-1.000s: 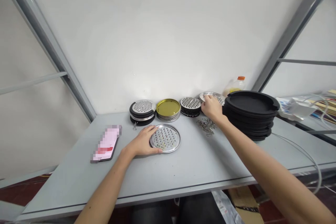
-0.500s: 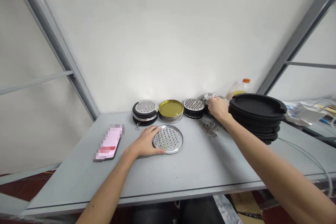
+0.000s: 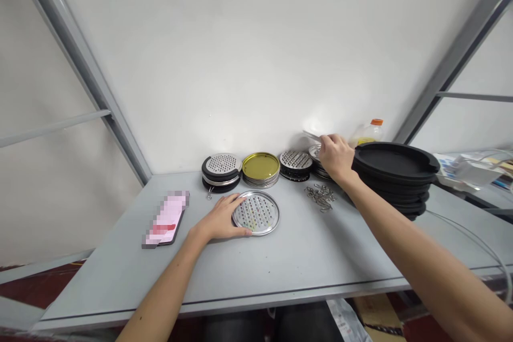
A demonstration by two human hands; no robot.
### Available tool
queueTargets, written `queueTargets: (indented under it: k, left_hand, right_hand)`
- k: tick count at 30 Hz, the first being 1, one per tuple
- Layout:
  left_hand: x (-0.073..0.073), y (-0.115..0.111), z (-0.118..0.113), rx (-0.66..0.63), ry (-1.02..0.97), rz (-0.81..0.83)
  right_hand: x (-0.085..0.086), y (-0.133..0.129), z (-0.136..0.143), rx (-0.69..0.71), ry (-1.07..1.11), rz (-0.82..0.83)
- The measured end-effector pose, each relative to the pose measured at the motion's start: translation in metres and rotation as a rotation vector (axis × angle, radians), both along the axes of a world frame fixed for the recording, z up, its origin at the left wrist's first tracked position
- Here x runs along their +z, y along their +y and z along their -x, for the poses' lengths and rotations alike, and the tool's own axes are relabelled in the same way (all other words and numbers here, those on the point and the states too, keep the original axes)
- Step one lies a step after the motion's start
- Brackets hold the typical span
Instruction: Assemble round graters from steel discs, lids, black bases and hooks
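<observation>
right hand and black stack hide the most
the right hand (image 3: pixel 337 159) covers much of a thin silvery metal piece (image 3: pixel 311 135) seen edge-on, its shape unclear, and part of the silvery round metal stack (image 3: pixel 315 154) beyond. the left hand (image 3: pixel 221 219) masks the left rim of the silvery round perforated metal plate (image 3: pixel 258 215). a tall black round stack (image 3: pixel 395 160) blocks the lower clear bottle with an orange cap (image 3: pixel 373 131). pixels blur a slim rectangular pink-screened phone (image 3: pixel 169 216); small tangled silvery metal clips (image 3: pixel 321 196) defy counting.

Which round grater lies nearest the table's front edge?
The loose grater with the left hand on its rim; the stacked graters sit back by the wall.
</observation>
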State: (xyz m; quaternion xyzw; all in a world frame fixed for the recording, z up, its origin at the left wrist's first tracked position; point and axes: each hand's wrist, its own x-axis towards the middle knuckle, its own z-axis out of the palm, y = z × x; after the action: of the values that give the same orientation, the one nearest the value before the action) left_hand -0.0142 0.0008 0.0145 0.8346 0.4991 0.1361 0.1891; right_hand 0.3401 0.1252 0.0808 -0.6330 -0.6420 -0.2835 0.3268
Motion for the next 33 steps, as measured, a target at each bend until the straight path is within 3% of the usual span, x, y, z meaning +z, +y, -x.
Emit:
queueTargets:
  k: [3, 6, 8, 10, 11, 14, 16, 18, 22, 27, 30, 33]
  left_hand:
    - [0.0, 0.0, 0.001, -0.006, -0.006, -0.015]
    - [-0.002, 0.001, 0.002, -0.011, -0.022, -0.026]
    - [-0.003, 0.002, 0.002, -0.018, -0.054, -0.035]
    - [-0.004, 0.003, 0.001, -0.009, -0.112, -0.061]
    - [-0.005, 0.003, -0.001, 0.009, -0.146, -0.083]
    - [-0.003, 0.003, -0.007, 0.104, -0.246, -0.187]
    - [0.001, 0.003, -0.009, 0.117, -0.294, -0.246]
    - [0.005, 0.003, -0.009, 0.037, -0.283, -0.252]
    - [0.012, 0.004, 0.0, -0.131, -0.12, -0.13]
    - [0.004, 0.001, -0.002, -0.063, -0.146, -0.045]
    - [-0.001, -0.001, -0.013, -0.095, -0.228, -0.096]
    - [0.0, -0.002, -0.02, -0.025, -0.288, -0.177]
  right_hand:
    - [0.006, -0.01, 0.011, 0.121, 0.11, -0.098]
    - [0.01, -0.026, 0.029, 0.342, 0.273, -0.211]
    - [0.01, -0.037, 0.044, 0.533, 0.461, -0.293]
    - [0.007, -0.046, 0.059, 0.718, 0.756, -0.26]
    - [0.005, -0.049, 0.066, 0.812, 0.937, -0.206]
    - [-0.008, -0.059, 0.084, 1.096, 1.437, 0.171]
    - [-0.019, -0.066, 0.092, 1.228, 1.644, 0.421]
    - [-0.03, -0.073, 0.095, 1.324, 1.763, 0.603]
    - [-0.044, -0.074, 0.087, 1.392, 1.939, 0.683]
    - [-0.049, -0.058, 0.069, 1.286, 2.126, 0.577]
    - [-0.05, -0.054, 0.069, 1.258, 2.137, 0.571]
    - [-0.052, -0.058, 0.077, 1.252, 2.08, 0.635]
